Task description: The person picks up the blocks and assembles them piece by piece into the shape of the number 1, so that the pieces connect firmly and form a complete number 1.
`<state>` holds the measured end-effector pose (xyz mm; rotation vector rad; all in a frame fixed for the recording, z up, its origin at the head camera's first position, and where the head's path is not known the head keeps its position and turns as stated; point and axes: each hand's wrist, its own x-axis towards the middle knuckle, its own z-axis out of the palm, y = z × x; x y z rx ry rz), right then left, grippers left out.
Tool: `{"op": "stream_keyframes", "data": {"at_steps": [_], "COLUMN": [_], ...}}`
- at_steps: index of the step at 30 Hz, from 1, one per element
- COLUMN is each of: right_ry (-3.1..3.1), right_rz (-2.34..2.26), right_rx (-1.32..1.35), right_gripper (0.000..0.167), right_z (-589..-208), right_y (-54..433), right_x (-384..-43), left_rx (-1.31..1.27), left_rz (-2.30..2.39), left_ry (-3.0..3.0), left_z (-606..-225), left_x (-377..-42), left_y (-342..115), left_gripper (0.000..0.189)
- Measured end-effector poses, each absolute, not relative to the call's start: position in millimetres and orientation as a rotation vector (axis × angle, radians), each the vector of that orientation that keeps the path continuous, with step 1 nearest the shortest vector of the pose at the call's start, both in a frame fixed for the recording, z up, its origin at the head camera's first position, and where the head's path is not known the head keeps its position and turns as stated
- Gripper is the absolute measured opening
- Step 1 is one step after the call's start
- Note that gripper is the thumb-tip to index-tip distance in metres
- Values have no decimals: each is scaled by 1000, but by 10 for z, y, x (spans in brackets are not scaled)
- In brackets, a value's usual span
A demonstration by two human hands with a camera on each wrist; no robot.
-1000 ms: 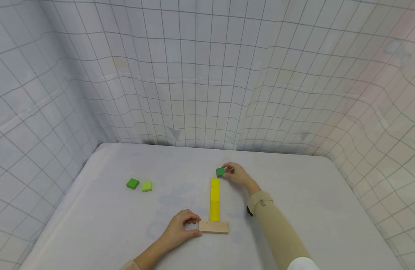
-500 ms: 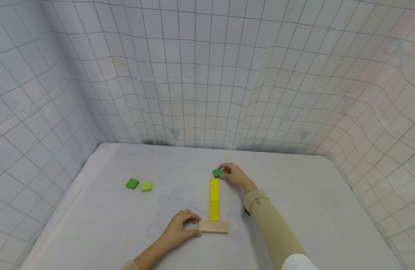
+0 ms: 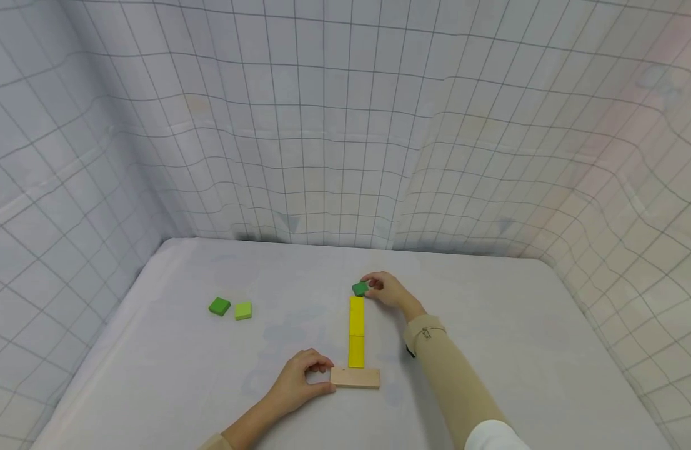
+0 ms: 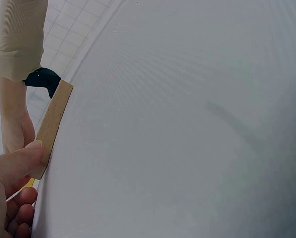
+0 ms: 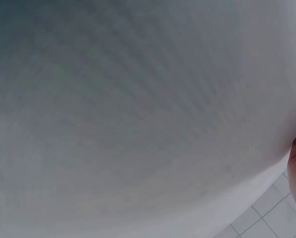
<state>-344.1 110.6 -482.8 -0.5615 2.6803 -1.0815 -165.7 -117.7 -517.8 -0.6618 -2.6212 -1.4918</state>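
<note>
Right grip: right hand (image 3: 389, 290) pinches the green block (image 3: 360, 289), frame centre.
Left grip: left hand (image 3: 300, 378) holds the wooden block (image 3: 355, 378).
Relation: green block just above the upright yellow strip (image 3: 357, 332).

Over on my left of the counter (image 3: 492, 350) I see two small squares, a dark green block (image 3: 219, 306) and a light green block (image 3: 243, 310), lying flat just beside each other with the dark one further left. The counter is covered in a plain pale cloth. Behind and around it on three sides hangs a white sheet (image 3: 345, 125) printed with a thin dark grid, creased and bulging in places, and its lower edge meets the counter's far edge.
</note>
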Motion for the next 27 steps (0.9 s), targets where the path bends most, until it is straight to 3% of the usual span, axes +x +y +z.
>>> {"op": "stream_keyframes", "data": {"at_steps": [27], "right_ry": [2649], "right_rz": [-1095], "right_rx": [-625], "right_gripper": [29], "right_z": [-4829], "right_y": [1127], "right_x": [-3414], "left_rx": [-662], "left_rz": [-1488], "left_ry": [-2615], "left_z": [-5228], "left_x": [-1651], "left_y": [-1173], "left_gripper": [29]}}
